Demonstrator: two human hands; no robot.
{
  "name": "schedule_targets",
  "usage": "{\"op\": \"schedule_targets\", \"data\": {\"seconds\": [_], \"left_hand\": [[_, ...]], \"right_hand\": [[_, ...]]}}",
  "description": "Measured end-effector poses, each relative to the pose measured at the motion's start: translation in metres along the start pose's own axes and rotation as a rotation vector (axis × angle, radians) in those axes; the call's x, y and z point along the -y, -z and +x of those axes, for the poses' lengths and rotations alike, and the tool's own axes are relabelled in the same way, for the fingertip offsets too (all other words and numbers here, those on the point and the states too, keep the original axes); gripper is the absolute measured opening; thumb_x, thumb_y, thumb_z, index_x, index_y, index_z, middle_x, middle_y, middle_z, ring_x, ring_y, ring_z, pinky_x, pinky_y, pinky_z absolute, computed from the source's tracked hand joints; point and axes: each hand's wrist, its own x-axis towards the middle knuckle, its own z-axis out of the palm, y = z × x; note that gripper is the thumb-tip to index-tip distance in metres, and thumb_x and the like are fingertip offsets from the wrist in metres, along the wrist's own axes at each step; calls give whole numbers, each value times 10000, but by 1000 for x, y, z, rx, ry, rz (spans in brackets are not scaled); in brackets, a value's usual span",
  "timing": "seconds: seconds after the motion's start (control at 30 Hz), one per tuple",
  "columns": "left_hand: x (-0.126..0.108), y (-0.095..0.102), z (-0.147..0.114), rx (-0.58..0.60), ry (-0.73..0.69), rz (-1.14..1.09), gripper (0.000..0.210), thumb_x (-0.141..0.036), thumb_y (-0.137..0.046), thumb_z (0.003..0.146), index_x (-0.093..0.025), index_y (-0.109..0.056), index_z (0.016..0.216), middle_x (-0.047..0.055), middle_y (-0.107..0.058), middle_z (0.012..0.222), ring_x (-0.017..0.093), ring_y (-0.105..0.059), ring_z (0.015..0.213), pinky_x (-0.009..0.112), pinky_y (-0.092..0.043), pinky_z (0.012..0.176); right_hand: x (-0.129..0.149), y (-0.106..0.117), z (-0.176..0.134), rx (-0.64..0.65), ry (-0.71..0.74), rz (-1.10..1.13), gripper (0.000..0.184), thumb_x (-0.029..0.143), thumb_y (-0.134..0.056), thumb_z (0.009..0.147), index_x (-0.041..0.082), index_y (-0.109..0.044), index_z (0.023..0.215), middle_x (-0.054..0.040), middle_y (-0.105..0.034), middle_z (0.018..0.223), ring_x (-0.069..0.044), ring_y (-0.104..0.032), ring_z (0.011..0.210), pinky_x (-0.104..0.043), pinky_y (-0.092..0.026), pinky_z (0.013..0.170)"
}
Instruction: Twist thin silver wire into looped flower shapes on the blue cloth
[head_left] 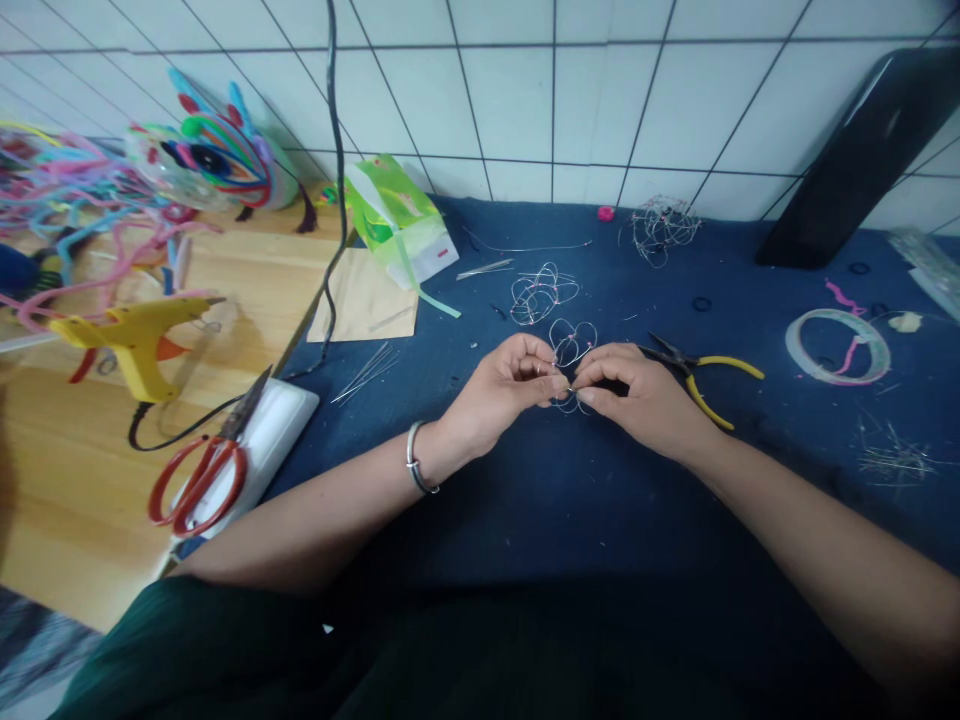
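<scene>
Over the dark blue cloth, both hands pinch a small piece of looped thin wire, whose loops stand out above and below the fingertips. My left hand, with a silver bangle at the wrist, is closed on its left side. From the right, my right hand closes on it too, fingertips nearly meeting the left ones. The exact spot they grip is partly hidden by the fingers. Just beyond lies another bundle of wire loops with small pink specks. Pliers with yellow handles rest beside my right hand.
Left, on a wooden surface, are a yellow glue gun, red-handled scissors on a white power strip, and pipe cleaners. A green packet, straight wires, a tape roll and a black upright object surround the hands.
</scene>
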Motion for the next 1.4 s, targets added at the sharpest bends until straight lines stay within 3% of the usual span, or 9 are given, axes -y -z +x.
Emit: {"op": "schedule_targets", "data": {"seconds": [0.43,0.77,1.4], "left_hand": [[-4,7,3,89,46,90,165,-223,-660,781,-161,-513,822,9,-639,740,117,-643,736,202,-459,588],[-1,10,4,131,121,-83,208,-194,-682,767,-167,-501,866,33,-668,910,136,-684,803,202,-522,629],[3,13,6,154,111,-118,172,-212,-664,792,-181,-511,865,12,-662,829,136,-688,778,224,-560,667]], "right_hand": [[4,-1,-2,-78,116,-172,126,130,-620,754,236,-687,753,-17,-654,926,-231,-534,1026,-427,-388,917],[-1,-7,-6,-216,307,-355,110,150,-569,793,230,-627,744,-25,-651,948,-254,-510,1078,-428,-339,902],[-6,-5,-5,-165,374,-435,129,171,-557,823,252,-645,777,-8,-654,922,-231,-517,1022,-396,-329,850]]}}
